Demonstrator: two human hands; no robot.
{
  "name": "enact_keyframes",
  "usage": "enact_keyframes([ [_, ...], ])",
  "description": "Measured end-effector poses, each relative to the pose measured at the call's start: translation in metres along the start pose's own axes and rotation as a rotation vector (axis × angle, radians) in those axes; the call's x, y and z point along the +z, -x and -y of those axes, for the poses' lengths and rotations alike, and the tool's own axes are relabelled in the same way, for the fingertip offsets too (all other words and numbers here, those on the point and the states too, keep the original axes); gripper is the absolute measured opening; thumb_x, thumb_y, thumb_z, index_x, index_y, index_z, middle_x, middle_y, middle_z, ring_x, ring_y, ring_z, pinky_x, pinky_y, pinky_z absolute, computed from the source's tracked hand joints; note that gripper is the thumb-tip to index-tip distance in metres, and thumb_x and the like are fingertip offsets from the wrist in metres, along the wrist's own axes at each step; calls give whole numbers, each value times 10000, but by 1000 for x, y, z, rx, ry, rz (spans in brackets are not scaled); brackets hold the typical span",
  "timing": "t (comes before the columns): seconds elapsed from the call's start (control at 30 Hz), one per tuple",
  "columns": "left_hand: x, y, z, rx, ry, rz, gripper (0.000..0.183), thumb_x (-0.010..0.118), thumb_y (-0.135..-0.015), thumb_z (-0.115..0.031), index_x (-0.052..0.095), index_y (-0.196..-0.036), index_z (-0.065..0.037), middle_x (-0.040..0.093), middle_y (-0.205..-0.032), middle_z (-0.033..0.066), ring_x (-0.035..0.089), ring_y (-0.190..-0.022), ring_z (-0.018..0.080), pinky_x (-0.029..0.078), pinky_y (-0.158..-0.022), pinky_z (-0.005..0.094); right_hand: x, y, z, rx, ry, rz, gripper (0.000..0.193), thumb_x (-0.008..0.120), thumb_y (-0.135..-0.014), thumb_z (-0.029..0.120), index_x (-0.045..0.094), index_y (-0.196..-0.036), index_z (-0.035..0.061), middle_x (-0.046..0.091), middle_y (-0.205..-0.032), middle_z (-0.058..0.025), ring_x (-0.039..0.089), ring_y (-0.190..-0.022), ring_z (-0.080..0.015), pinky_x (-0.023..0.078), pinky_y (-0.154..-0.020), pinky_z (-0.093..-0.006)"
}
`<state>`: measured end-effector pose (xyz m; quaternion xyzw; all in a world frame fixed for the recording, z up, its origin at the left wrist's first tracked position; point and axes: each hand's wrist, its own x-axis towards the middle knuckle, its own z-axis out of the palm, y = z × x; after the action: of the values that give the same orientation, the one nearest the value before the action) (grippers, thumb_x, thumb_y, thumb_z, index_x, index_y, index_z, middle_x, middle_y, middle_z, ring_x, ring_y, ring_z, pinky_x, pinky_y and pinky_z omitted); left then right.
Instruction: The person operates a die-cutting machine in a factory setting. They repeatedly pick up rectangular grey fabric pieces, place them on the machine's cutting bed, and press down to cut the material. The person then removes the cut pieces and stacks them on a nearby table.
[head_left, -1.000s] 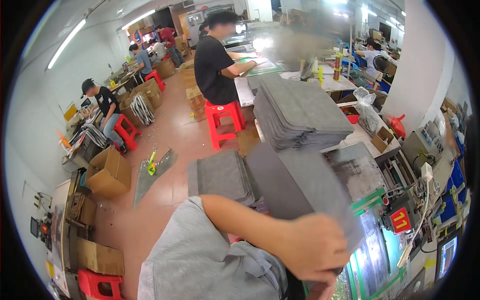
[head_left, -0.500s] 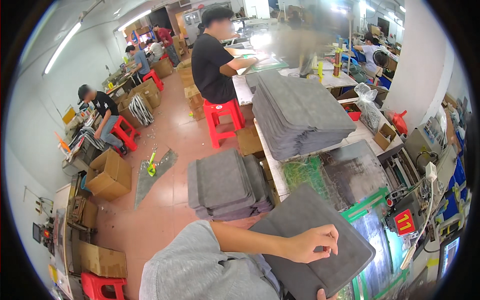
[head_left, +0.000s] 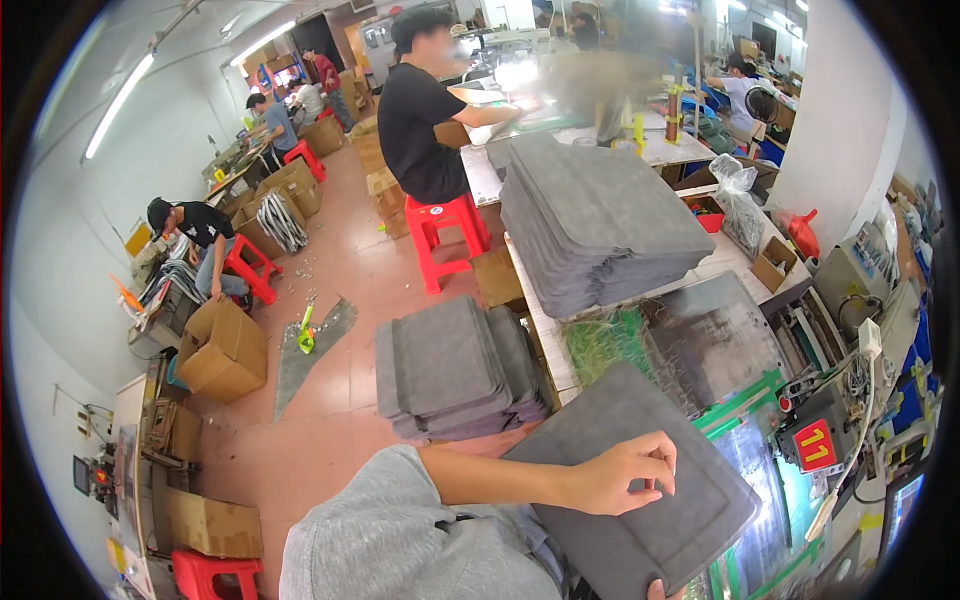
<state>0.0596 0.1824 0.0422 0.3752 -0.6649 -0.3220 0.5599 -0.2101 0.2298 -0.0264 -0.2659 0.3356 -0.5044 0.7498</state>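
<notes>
A dark grey flat panel with rounded corners (head_left: 600, 410) lies tilted in front of me, with a faint line pressed along its border. My left hand (head_left: 625, 475) hovers over its middle, fingers curled and tips pinched together; whether anything small is between them is hidden. At the bottom edge, the thumb of my right hand (head_left: 660, 590) rests on the panel's near edge, gripping it; the rest of that hand is out of sight. Beneath the panel's right side shows a lit work surface edged with green tape (head_left: 755, 480).
A tall stack of grey panels (head_left: 610, 200) stands on the table ahead, and a lower stack (head_left: 440, 350) sits to the left. A machine with a red number plate (head_left: 815, 443) is at right. Red stools (head_left: 445, 235), cardboard boxes (head_left: 225, 345) and seated co-workers (head_left: 420, 130) are farther off.
The panel has shifted slightly to the right and turned flatter toward me. My left hand has risen a little. At far left, a seated person has leaned forward, an arm lowered toward a box.
</notes>
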Motion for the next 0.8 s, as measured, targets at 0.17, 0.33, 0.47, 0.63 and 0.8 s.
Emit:
enact_keyframes([
  [0.17,-1,0,6,8,40,1,204,729,-908,121,705,-1029,-42,545,-1189,75,666,-918,163,584,-820,312,1,-1,2,-10,5,-11,649,739,-978,251,530,-1521,-38,646,-1403,-161,639,-1222,-347,512,-1070,-459],
  [0.33,2,-2,7,31,33,9,168,722,-929,97,708,-1020,-43,550,-1168,75,674,-891,154,570,-822,315,1,-1,2,-21,5,-22,646,745,-964,232,535,-1510,-41,654,-1387,-164,648,-1206,-342,520,-1057,-454],
  [0.47,-1,-4,3,33,14,18,139,726,-938,73,712,-1001,-49,554,-1154,73,674,-899,148,554,-807,310,1,-1,3,-26,4,-34,643,749,-954,218,539,-1502,-44,660,-1373,-166,656,-1193,-337,526,-1047,-450],
  [0.63,0,-3,8,29,-9,15,128,733,-932,70,709,-976,-48,559,-1149,72,679,-869,146,557,-795,307,1,0,1,-35,5,-50,640,755,-940,199,544,-1491,-48,668,-1356,-169,665,-1176,-332,534,-1035,-446],
  [0.8,1,-5,11,29,15,14,132,733,-932,70,706,-981,-49,559,-1151,70,681,-846,146,561,-779,312,1,-4,-1,-42,10,-68,638,761,-926,181,549,-1481,-52,676,-1339,-172,674,-1160,-327,543,-1022,-441],
])
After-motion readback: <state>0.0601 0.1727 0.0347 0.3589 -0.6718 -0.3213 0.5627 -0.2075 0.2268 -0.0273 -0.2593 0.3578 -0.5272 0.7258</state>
